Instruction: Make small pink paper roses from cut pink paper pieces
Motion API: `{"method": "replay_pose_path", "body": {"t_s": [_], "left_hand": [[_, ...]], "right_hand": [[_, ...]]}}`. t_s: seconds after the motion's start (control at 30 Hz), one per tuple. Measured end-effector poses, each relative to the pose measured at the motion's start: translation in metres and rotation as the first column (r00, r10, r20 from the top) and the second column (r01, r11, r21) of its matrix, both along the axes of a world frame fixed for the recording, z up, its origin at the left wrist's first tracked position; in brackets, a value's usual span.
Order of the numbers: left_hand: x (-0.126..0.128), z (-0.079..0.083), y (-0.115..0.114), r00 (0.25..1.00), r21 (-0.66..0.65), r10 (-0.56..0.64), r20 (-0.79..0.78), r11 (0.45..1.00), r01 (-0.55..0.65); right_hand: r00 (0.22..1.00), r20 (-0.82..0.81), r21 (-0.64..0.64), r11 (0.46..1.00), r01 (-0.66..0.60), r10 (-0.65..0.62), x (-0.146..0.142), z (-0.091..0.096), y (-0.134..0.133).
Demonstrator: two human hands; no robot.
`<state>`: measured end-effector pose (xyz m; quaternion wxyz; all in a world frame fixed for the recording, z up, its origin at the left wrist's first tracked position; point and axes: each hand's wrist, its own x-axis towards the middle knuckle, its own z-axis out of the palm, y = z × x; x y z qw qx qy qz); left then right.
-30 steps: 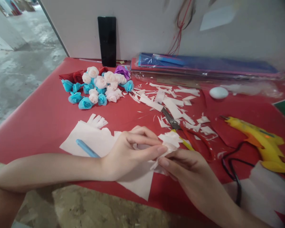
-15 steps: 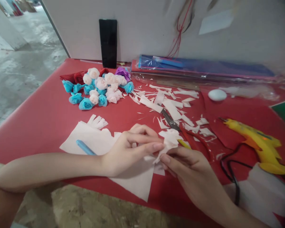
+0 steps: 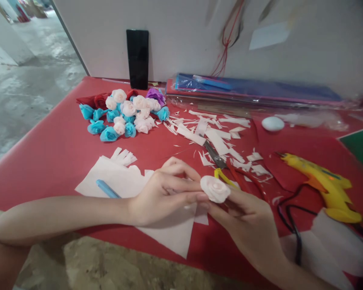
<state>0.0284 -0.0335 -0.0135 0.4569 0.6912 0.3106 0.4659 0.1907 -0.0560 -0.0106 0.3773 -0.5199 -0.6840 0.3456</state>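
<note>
A pale pink-white paper rose [image 3: 215, 189] is pinched between my two hands, its open face turned up toward me. My left hand [image 3: 169, 191] grips its left side with thumb and fingers. My right hand [image 3: 245, 213] closes on the flower from below and the right; the rose's base is hidden behind the fingers. Under my left forearm lies a sheet of white paper [image 3: 99, 173] with a light blue pen [image 3: 107, 188] on it. Just beyond the rose, pliers with red handles [image 3: 214, 155] and a yellow-handled tool [image 3: 222, 176] lie on the red table.
Finished blue, white, red and purple paper flowers [image 3: 121, 117] cluster at the back left. Paper scraps [image 3: 218, 141] lie mid-table. A yellow glue gun [image 3: 320, 181] with a black cord rests at the right. A phone [image 3: 137, 59] leans on the wall beside wrapped paper sheets [image 3: 260, 90].
The rose has been turned from a side view so that its spiral face shows upward. Both hands stay close together around it, and the right hand has shifted slightly.
</note>
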Motion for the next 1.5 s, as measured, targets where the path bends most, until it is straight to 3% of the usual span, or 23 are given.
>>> {"method": "replay_pose_path", "body": {"t_s": [0.2,0.37,0.53,0.73,0.9,1.13,1.33,1.4,1.5], "left_hand": [[-0.001,0.003,0.004,0.997,0.130,0.014,-0.074,0.991,-0.004],[-0.005,0.003,0.007,0.982,0.310,0.044,-0.182,0.951,0.014],[-0.007,0.002,0.008,0.982,0.298,0.051,-0.181,0.954,0.006],[-0.008,-0.002,0.010,0.985,0.382,0.070,-0.155,0.924,-0.006],[-0.008,-0.004,0.013,0.978,0.361,0.087,-0.191,0.933,-0.012],[-0.008,-0.003,0.011,0.987,0.288,0.095,-0.129,0.956,-0.054],[-0.005,0.007,0.001,0.987,0.002,0.098,-0.127,0.995,-0.098],[-0.006,0.008,-0.004,0.995,-0.073,0.011,-0.104,0.997,-0.018],[-0.013,0.008,-0.010,0.976,0.002,-0.199,-0.091,0.980,0.200]], "right_hand": [[0.998,0.021,0.072,0.995,-0.063,0.061,0.000,0.000,0.001],[0.996,0.017,0.231,0.969,-0.092,0.091,0.002,0.005,0.004],[0.997,0.053,0.344,0.936,-0.078,0.063,0.004,0.002,0.005],[0.996,0.084,0.337,0.940,-0.056,0.029,0.003,0.001,0.004],[0.996,0.093,0.308,0.950,-0.045,0.018,0.004,0.004,0.003],[0.994,0.105,0.285,0.957,-0.044,0.014,0.002,0.002,0.000],[0.985,0.106,0.372,0.924,0.089,-0.138,0.014,0.000,0.008],[0.962,0.092,0.420,0.886,0.195,-0.255,0.018,0.006,0.016],[0.957,0.104,0.449,0.871,0.198,-0.271,0.016,0.019,0.032]]}}
